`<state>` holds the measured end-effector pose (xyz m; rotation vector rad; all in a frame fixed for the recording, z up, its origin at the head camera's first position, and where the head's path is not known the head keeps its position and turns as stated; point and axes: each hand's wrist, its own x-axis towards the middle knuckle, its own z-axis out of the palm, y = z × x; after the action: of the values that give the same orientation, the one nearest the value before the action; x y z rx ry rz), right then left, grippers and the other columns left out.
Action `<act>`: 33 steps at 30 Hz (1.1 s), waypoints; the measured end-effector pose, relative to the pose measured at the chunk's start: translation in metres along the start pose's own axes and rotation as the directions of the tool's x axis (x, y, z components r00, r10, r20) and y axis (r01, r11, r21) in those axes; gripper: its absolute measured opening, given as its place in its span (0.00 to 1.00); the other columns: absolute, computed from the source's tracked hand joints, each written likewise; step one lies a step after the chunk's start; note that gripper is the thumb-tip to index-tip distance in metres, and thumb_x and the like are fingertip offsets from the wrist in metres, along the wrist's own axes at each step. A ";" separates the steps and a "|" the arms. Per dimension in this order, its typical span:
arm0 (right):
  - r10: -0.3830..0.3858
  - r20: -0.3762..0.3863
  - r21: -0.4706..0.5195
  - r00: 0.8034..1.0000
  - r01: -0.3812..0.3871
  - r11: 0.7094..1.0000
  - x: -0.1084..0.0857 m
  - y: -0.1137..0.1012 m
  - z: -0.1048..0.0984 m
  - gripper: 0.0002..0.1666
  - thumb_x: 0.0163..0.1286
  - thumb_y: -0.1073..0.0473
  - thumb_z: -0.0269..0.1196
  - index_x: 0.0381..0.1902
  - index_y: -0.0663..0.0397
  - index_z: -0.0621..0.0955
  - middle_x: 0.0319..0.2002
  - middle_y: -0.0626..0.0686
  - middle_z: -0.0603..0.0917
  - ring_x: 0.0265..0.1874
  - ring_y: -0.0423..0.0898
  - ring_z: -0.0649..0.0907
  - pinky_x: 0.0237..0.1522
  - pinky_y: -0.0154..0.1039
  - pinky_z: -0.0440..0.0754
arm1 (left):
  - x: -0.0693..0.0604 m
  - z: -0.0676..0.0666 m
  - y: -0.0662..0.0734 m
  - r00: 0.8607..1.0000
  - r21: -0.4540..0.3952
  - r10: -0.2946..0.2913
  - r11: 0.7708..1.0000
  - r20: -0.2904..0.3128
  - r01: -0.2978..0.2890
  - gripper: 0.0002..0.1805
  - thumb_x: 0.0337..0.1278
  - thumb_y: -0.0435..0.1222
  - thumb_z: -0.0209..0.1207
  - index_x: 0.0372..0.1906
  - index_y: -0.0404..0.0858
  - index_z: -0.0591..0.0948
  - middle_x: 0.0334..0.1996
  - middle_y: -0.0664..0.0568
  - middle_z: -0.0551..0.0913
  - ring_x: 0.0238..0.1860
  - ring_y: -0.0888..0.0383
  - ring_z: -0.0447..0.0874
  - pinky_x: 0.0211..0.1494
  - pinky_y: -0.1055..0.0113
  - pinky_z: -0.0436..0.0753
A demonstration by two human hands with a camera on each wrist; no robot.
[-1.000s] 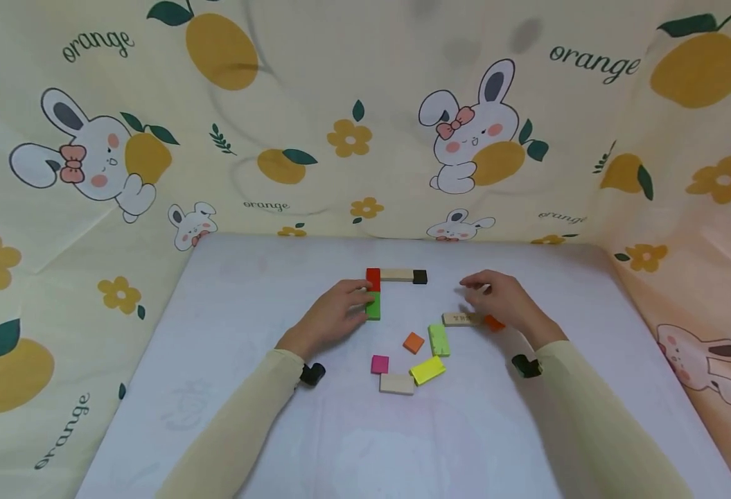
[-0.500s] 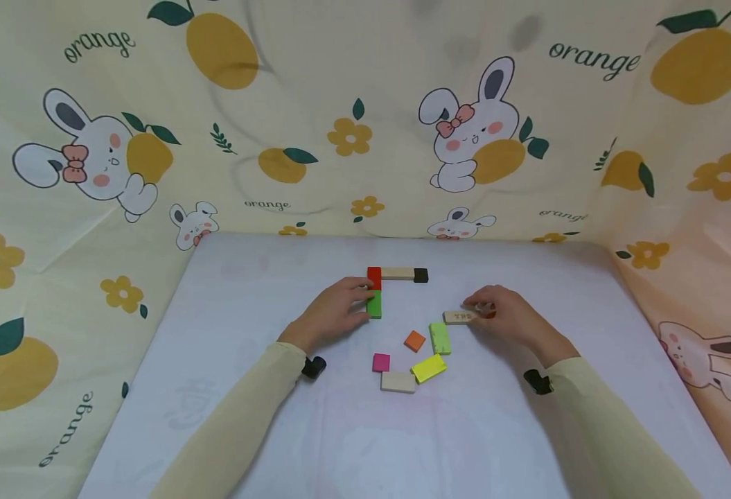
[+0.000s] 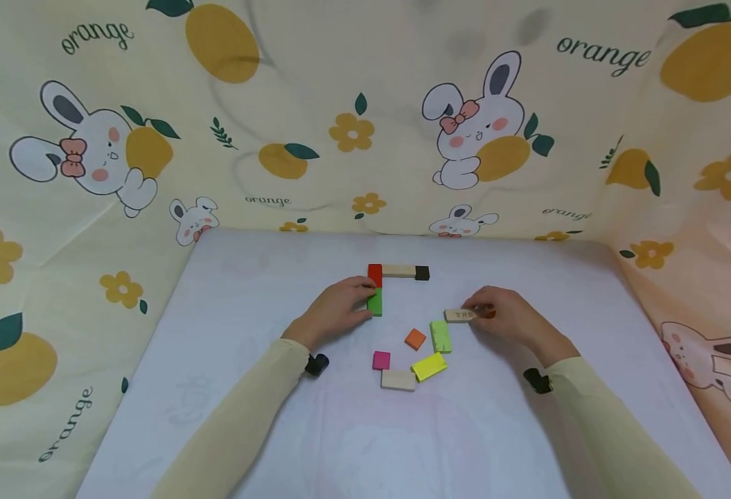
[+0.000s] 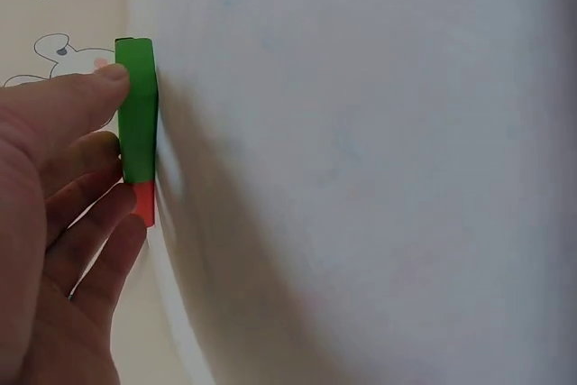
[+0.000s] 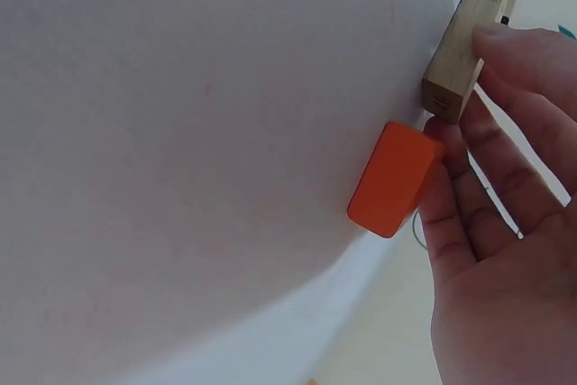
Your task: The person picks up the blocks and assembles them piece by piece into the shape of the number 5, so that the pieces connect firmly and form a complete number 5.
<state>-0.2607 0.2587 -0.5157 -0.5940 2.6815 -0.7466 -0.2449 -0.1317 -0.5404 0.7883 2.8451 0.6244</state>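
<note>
My left hand (image 3: pixel 337 312) rests at the left side of a green block (image 3: pixel 374 303) and a red block (image 3: pixel 374 274), standing end to end. In the left wrist view, the thumb touches the green block (image 4: pixel 137 114) and the fingertips lie beside the red block (image 4: pixel 145 203). My right hand (image 3: pixel 511 315) pinches the right end of a wooden block (image 3: pixel 457 315) with printed marks, seen with the thumb on its side in the right wrist view (image 5: pixel 464 42). An orange block (image 5: pixel 392 182) sits by its fingertips, mostly hidden by the hand in the head view.
A plain wooden block (image 3: pixel 399 271) and a black block (image 3: pixel 423 273) continue right from the red one. Nearer lie an orange square (image 3: pixel 415 339), light green block (image 3: pixel 441 337), yellow block (image 3: pixel 429 367), magenta square (image 3: pixel 381 360) and pale wooden block (image 3: pixel 398 380) on the white table (image 3: pixel 353 443).
My right hand has come down and nearer, onto the marked wooden block, and now covers most of the orange block beside it. The left hand stays at the green and red blocks.
</note>
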 end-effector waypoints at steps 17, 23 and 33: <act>-0.001 -0.076 -0.015 0.997 0.000 1.000 0.007 -0.016 -0.009 0.17 0.74 0.62 0.71 0.58 0.53 0.90 0.50 0.51 0.87 0.48 0.53 0.82 0.51 0.53 0.83 | 0.002 -0.009 0.009 1.000 0.036 0.011 0.999 0.028 -0.012 0.27 0.73 0.44 0.70 0.70 0.39 0.84 0.70 0.53 0.79 0.70 0.55 0.76 0.75 0.61 0.74; -0.065 -0.099 -0.005 0.993 0.065 0.998 0.021 -0.033 -0.007 0.15 0.74 0.64 0.69 0.57 0.53 0.90 0.48 0.50 0.88 0.48 0.54 0.82 0.52 0.54 0.82 | 0.003 -0.011 0.010 0.999 0.042 -0.001 0.999 0.035 0.000 0.26 0.73 0.44 0.70 0.70 0.39 0.85 0.70 0.53 0.79 0.70 0.55 0.76 0.76 0.61 0.73; -0.142 -0.083 -0.006 0.986 0.142 0.990 0.043 -0.059 0.007 0.15 0.72 0.66 0.72 0.55 0.55 0.91 0.46 0.49 0.88 0.46 0.50 0.83 0.53 0.51 0.84 | 0.007 -0.005 0.006 0.999 0.081 0.018 0.997 0.031 -0.020 0.24 0.73 0.44 0.70 0.68 0.38 0.86 0.68 0.54 0.80 0.69 0.56 0.76 0.75 0.62 0.73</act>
<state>-0.2772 0.1892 -0.4967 -0.7770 2.7370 -0.8266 -0.2493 -0.1257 -0.5333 0.8308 2.8544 0.4975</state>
